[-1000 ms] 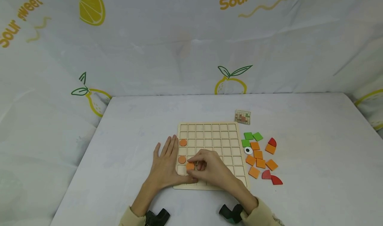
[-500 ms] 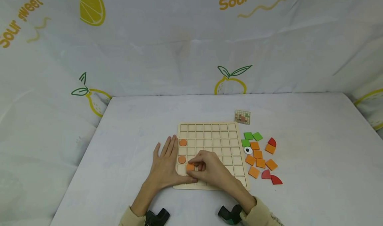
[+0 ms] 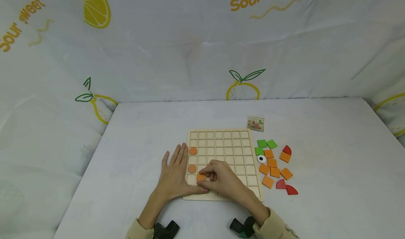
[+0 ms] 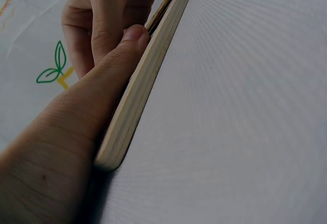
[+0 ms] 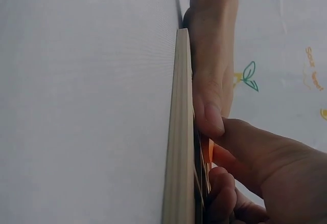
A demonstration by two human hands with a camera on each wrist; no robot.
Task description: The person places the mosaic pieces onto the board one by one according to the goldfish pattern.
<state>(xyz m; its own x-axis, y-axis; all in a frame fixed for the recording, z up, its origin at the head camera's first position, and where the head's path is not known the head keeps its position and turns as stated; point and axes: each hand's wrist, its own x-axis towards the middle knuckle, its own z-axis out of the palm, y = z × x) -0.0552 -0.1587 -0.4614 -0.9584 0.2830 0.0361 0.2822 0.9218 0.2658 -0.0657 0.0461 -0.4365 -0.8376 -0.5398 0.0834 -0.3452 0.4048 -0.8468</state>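
A wooden grid board [image 3: 221,140] lies on the table. My left hand [image 3: 174,177] rests along its left edge with the fingers straight, and the thumb lies over the near edge. With thumb and forefinger my right hand [image 3: 223,177] pinches an orange square tile [image 3: 200,177] at a cell near the board's lower left. That tile [image 5: 210,147] shows as a thin orange edge in the right wrist view. Two orange round tiles, an upper one [image 3: 193,151] and a lower one [image 3: 192,169], sit in the leftmost column. The right palm hides some near cells.
Right of the board lie loose green squares [image 3: 262,143], several orange squares [image 3: 275,172], red quarter-round pieces [image 3: 291,190] and a white eye disc [image 3: 261,158]. A small pattern card [image 3: 255,124] lies beyond the board's far right corner.
My right hand has tipped very slightly lower with the orange square tile still pinched. The left hand stays as it was; the whole view has shifted a little.
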